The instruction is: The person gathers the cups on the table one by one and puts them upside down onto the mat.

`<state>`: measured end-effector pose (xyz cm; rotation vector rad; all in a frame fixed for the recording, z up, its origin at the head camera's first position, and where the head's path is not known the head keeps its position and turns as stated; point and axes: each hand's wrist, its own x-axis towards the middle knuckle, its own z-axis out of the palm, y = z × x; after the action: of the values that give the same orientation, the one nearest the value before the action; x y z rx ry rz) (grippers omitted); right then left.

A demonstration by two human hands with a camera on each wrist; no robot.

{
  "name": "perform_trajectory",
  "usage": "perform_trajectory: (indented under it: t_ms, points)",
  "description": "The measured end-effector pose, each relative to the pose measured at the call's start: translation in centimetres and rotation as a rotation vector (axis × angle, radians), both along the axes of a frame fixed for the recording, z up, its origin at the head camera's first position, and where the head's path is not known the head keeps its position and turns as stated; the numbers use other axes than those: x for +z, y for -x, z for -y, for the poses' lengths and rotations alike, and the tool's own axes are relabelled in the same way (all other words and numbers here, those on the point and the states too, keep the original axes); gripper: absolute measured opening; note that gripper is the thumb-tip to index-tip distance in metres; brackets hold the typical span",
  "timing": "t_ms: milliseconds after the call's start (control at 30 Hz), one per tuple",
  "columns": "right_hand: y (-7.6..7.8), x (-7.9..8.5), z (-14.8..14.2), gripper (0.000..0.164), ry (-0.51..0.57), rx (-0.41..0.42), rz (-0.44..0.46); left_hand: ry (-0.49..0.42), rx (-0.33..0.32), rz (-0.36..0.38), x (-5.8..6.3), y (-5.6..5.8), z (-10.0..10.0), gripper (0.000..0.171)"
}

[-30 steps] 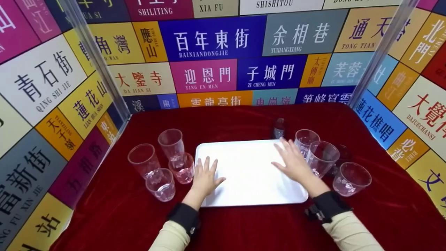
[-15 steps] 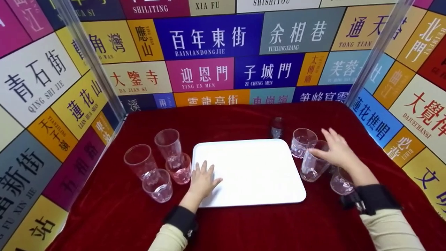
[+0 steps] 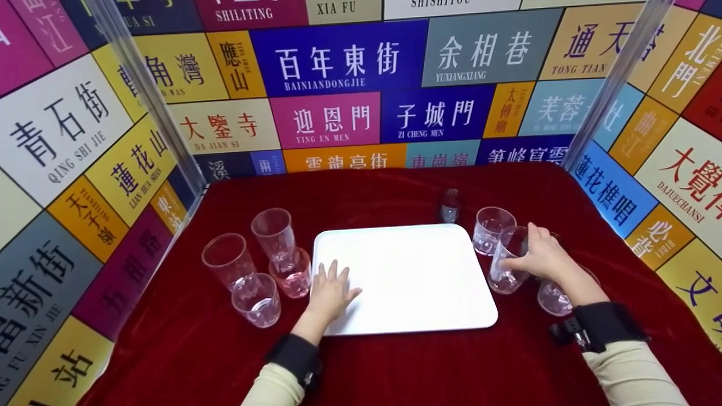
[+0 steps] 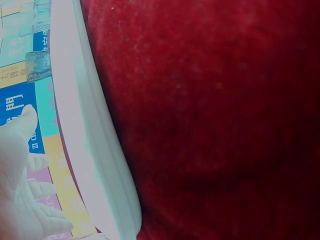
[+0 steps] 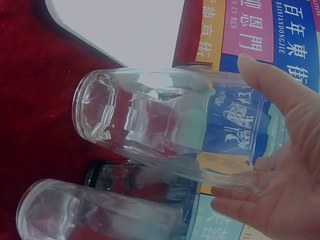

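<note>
In the head view my right hand (image 3: 544,254) is around a tall clear drinking glass (image 3: 501,276), right of a white tray (image 3: 406,282). The right wrist view shows the thumb on one side of this glass (image 5: 160,120) and the fingers on the other, near its rim. The glass stands upright on the cloth. My left hand (image 3: 330,293) hovers over the tray's left part, its fingers spread and holding nothing. From the left wrist, the hand (image 4: 20,185) appears apart from the tray's edge (image 4: 107,160).
Several clear glasses cluster left of the tray, one a pinkish tumbler (image 3: 291,276). Behind the held glass stands another glass (image 3: 492,234); a short tumbler (image 3: 553,299) is partly hidden by the right forearm. A small dark glass (image 3: 450,207) stands behind the tray. Red cloth (image 3: 395,366) covers the table.
My right hand has moved from over the tray rightward to the tall glass, then lowered and closed around it. The left hand stays over the tray's left part.
</note>
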<state>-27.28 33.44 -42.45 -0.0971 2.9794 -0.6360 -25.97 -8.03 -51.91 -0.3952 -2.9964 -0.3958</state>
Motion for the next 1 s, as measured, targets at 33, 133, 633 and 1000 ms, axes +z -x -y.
perform_trajectory:
  t_ms: [33, 133, 633, 1000]
  points:
    - [0.0, -0.1, 0.0, 0.116, 0.006, -0.003, -0.016, -0.002, -0.001, -0.002, -0.1, 0.0, 0.0, 0.061]
    - [-0.1, -0.2, -0.1, 0.107, 0.018, -0.005, -0.071, -0.017, -0.006, -0.007, -0.1, 0.0, 0.0, 0.06]
    - [-0.4, -0.9, -0.1, 0.112, 0.103, -0.093, -0.1, -0.033, -0.01, -0.001, 0.0, -0.3, 0.0, 0.06]
    - [-1.5, -3.6, 1.9, 0.123, 0.512, -0.418, -0.331, -0.003, -0.012, -0.027, -0.2, -0.5, 0.0, 0.061]
